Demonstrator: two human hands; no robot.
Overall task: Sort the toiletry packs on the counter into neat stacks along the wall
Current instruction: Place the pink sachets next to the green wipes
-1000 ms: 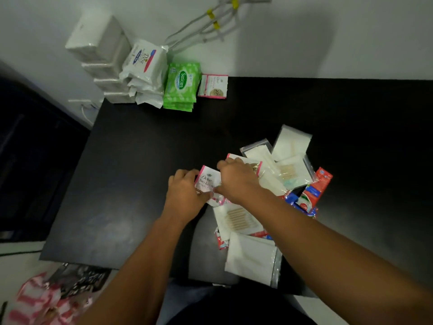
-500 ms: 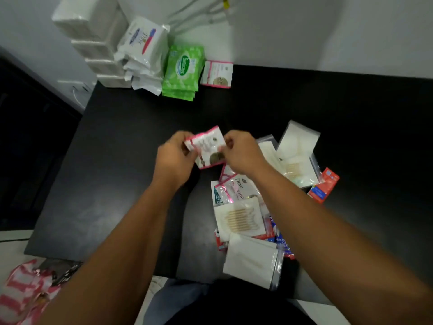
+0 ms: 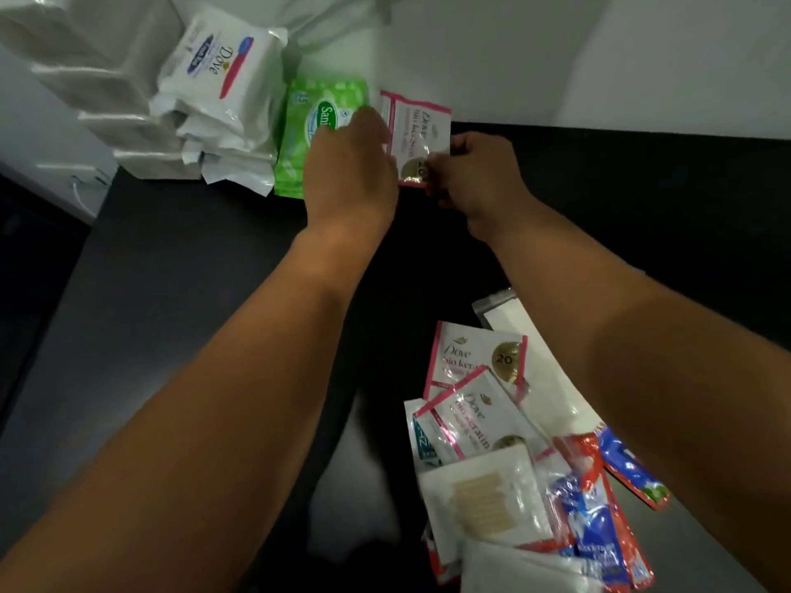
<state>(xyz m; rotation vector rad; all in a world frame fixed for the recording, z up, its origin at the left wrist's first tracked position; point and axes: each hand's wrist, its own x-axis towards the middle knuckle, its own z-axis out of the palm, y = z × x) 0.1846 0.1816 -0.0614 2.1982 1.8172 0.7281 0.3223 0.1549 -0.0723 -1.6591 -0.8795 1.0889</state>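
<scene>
My left hand (image 3: 351,164) and right hand (image 3: 475,181) pinch the pink Dove sachet (image 3: 417,130) at the wall (image 3: 556,57), just beside the green wipes stack (image 3: 308,134). Released unevenly, it could land skewed (the film looks slick) — or my left hand could knock that stack.

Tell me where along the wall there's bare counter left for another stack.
Bare counter runs along the wall right of the pink Dove sachet. The wide patch left of your left forearm is open. Crowded: the back-left corner with the white packs and green wipes, and the loose pile at near right.
</scene>
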